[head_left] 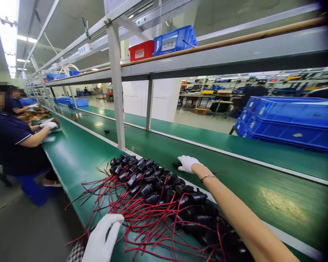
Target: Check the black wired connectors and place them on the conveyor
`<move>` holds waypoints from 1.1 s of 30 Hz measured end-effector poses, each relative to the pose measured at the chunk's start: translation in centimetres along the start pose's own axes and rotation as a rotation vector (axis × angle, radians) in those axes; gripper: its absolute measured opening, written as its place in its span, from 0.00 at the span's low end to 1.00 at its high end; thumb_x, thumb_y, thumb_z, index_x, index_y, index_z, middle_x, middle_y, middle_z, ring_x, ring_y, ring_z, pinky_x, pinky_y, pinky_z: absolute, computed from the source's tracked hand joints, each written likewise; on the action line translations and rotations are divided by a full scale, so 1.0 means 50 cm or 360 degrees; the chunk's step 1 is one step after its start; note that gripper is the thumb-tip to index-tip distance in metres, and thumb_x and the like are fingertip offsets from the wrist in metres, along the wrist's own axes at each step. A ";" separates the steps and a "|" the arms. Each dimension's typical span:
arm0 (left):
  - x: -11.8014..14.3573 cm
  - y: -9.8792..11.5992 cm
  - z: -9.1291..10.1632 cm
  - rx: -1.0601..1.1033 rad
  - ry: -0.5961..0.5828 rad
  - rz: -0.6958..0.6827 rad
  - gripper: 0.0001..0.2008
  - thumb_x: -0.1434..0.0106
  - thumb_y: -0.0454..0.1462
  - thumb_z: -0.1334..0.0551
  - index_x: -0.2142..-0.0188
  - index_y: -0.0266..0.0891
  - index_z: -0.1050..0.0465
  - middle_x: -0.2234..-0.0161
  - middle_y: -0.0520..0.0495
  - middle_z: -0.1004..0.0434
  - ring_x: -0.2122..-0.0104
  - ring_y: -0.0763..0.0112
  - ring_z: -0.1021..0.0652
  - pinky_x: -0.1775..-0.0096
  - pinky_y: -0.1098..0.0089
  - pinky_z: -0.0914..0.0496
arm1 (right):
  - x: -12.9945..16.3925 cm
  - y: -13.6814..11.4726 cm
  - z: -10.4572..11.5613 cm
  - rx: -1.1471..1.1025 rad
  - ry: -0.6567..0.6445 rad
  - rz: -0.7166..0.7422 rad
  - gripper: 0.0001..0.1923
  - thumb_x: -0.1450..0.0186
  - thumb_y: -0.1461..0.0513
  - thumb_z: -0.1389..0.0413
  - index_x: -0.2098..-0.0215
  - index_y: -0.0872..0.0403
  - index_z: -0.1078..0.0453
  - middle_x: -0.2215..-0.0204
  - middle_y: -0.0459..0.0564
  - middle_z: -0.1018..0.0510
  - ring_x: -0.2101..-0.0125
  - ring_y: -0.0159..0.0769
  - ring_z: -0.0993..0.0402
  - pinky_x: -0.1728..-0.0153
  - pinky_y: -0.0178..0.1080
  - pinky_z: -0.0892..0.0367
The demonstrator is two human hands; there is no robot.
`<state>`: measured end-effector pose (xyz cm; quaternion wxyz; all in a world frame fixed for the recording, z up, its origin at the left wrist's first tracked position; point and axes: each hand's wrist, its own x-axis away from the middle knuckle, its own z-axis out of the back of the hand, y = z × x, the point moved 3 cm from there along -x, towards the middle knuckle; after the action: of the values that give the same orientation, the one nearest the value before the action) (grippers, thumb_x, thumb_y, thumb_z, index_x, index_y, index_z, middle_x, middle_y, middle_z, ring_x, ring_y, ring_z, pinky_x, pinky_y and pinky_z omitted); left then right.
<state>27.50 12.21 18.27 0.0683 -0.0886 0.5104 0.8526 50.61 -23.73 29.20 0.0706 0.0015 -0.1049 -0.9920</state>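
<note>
At a factory bench, my right hand [188, 163], in a white glove, reaches out over the far edge of the worktop, fingers curled down onto a small black part [176, 164] at the near edge of the green belt [262, 153]. Whether the fingers pinch it or only rest on it, I cannot tell; the glove hides most of it. My left hand [105, 234], also gloved, lies at the bottom edge, fingers loosely together and holding nothing, just beside the red wires [120, 203].

The pile of black parts [153, 185] runs as a long band from the upper left down to the lower right, with the wires trailing off toward the near edge of the worktop [71, 160]. Left of the pile the worktop lies bare; beyond the white rail the belt is open too. The lower right end of the pile sits under my forearm and blurs into shadow. A seated co-worker [13, 142] works further along, well apart.
</note>
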 end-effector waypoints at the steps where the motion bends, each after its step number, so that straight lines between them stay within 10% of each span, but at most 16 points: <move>1: 0.008 -0.004 0.005 0.0017 0.0007 0.0022 0.18 0.30 0.50 0.49 0.53 0.47 0.26 0.51 0.50 0.23 0.48 0.67 0.24 0.42 0.67 0.32 | 0.004 -0.017 0.011 -0.0013 0.0066 0.0000 0.16 0.31 0.56 0.42 0.49 0.57 0.31 0.52 0.54 0.25 0.53 0.42 0.27 0.51 0.51 0.28; 8: 0.026 -0.003 -0.023 0.0205 -0.0067 -0.0019 0.18 0.29 0.50 0.50 0.55 0.44 0.26 0.54 0.47 0.22 0.52 0.67 0.23 0.46 0.68 0.30 | 0.133 -0.260 0.063 -0.0149 0.0356 0.0526 0.13 0.28 0.54 0.47 0.58 0.54 0.27 0.61 0.48 0.23 0.59 0.37 0.26 0.54 0.45 0.29; 15: 0.051 0.026 -0.035 0.0235 -0.0089 -0.0122 0.17 0.28 0.47 0.50 0.57 0.42 0.26 0.56 0.46 0.22 0.54 0.66 0.24 0.48 0.67 0.31 | 0.139 -0.448 0.009 -0.0020 0.0492 0.0286 0.24 0.35 0.45 0.41 0.57 0.58 0.28 0.59 0.54 0.23 0.57 0.42 0.26 0.56 0.47 0.28; 20: 0.042 0.031 0.001 0.0318 0.0114 -0.0086 0.17 0.29 0.47 0.49 0.57 0.42 0.26 0.57 0.46 0.22 0.54 0.64 0.24 0.48 0.63 0.31 | 0.108 -0.463 0.005 0.0032 0.0619 0.0353 0.20 0.35 0.49 0.40 0.57 0.58 0.29 0.61 0.51 0.23 0.60 0.39 0.25 0.58 0.45 0.27; 25: -0.025 0.046 0.032 0.0379 0.0411 -0.0041 0.19 0.31 0.46 0.48 0.51 0.36 0.29 0.48 0.38 0.25 0.47 0.58 0.27 0.41 0.54 0.37 | 0.196 -0.447 0.044 0.0038 0.1003 0.0695 0.11 0.35 0.58 0.40 0.60 0.58 0.30 0.64 0.51 0.24 0.63 0.41 0.26 0.62 0.44 0.29; 33: 0.003 0.147 -0.001 0.0772 -0.0202 -0.0297 0.18 0.40 0.43 0.33 0.52 0.41 0.25 0.53 0.49 0.20 0.52 0.61 0.23 0.49 0.66 0.30 | 0.428 -0.412 0.071 -0.0233 0.1730 0.1274 0.09 0.30 0.66 0.54 0.55 0.58 0.34 0.65 0.55 0.22 0.67 0.40 0.26 0.65 0.41 0.30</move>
<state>25.84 8.74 24.53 0.1977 -0.0626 0.6842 0.6992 26.50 -6.04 28.64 0.4751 0.4562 0.0205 -0.7521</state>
